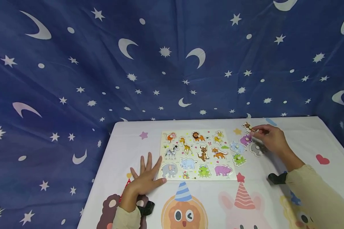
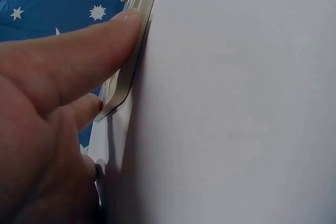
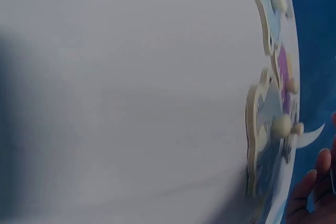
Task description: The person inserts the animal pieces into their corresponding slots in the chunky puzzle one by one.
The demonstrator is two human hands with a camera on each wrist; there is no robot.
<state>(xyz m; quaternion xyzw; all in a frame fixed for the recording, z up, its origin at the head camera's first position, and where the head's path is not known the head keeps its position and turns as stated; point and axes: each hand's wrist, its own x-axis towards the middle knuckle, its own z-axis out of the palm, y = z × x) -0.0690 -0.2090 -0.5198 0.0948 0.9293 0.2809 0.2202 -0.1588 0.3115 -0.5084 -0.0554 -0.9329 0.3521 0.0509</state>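
Note:
A wooden animal puzzle board lies on the table, its animal pictures spread over a cream face. My left hand is spread flat at its lower left corner; in the left wrist view the thumb touches the board's edge. My right hand reaches over the loose pieces, fingertips at the kangaroo piece. In the right wrist view its fingers look bent and apart from the pieces. Nearby lie a purple hippo piece, a grey elephant piece, a blue rhino piece and a green frog piece.
The loose pieces, with small knobs, lie close together right of the board. A white tablecloth with printed cartoon animals covers the table. Behind and to the left hangs a blue cloth with moons and stars.

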